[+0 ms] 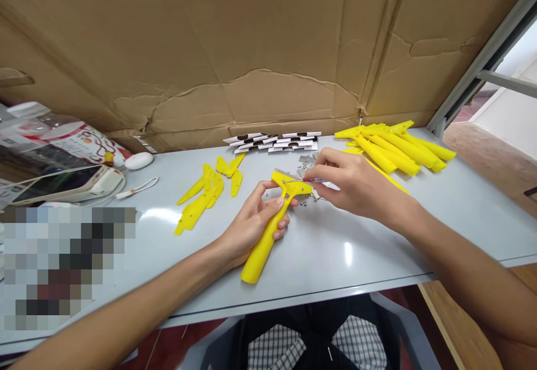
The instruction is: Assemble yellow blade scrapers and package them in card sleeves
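Dead centre of the frame, and there's a yellow scraper [265,250] clamped in the left hand [254,222]: fingers wrapped round the handle, thumb pressed along the top, the head angled up and right with a metal blade [284,175] showing at its far edge. Over on the right, the right hand [356,183] pinches a small red-handled screwdriver [314,180] between thumb and fingertips, its shaft laid across the scraper's head; exactly where the tip lands is too small to call. Nice solid setup: that left grip braces the head against the driver, and keeping the shaft square to the metal looks like the key to clean work here. Now the room check! Loose screws [304,203] sit just beyond the head, beside a little pile of metal plates [307,161], so the right hand is working tight above them. The handle's butt points toward the front edge of the table [293,298], with grey tabletop showing below the right wrist. Yellow parts [199,197] lie to the left, yellow handles [398,149] are heaped upper right, and white-and-black packets [272,142] line the back against a cardboard sheet [210,51].
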Tool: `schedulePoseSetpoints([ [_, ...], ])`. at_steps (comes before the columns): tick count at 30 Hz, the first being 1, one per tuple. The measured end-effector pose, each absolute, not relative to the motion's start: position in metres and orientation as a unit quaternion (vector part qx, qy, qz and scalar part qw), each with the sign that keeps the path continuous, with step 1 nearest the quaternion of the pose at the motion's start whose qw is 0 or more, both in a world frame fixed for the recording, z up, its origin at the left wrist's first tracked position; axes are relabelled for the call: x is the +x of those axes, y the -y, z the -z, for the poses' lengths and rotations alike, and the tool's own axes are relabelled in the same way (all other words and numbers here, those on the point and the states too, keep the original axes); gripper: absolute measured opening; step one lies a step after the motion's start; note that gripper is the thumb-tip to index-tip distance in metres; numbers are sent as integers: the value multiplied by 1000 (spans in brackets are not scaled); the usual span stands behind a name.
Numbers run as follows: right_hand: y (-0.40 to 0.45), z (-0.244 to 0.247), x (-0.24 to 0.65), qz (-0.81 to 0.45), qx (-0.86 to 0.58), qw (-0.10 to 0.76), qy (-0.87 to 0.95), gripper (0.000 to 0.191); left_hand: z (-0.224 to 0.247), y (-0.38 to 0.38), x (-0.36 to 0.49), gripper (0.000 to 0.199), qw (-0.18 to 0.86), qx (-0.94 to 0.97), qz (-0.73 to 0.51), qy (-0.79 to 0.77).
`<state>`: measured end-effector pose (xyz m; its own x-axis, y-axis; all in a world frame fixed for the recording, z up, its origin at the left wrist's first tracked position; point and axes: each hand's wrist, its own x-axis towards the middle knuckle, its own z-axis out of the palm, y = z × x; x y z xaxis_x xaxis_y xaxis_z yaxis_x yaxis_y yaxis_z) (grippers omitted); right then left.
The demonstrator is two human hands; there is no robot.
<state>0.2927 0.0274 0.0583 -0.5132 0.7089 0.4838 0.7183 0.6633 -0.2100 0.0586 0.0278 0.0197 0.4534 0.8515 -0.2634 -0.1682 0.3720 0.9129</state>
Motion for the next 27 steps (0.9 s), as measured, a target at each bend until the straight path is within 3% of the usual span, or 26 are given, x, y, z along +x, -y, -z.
schedulePoseSetpoints([
  [4,-23,-58,282,33,-379,300,875,27,-18,-29,57,34,729,448,-348,-384],
  [13,-18,-62,283,107,-481,190,849,35,-16,-29,56,29,723,469,-340,-375],
  [19,-20,-59,284,128,-317,271,900,28,-15,-30,56,30,726,467,-340,-373],
  [22,-20,-57,283,133,-353,289,880,22,-14,-30,56,30,730,464,-340,-369],
  [27,-22,-56,286,182,-448,270,832,32,-15,-29,56,31,733,461,-341,-365],
])
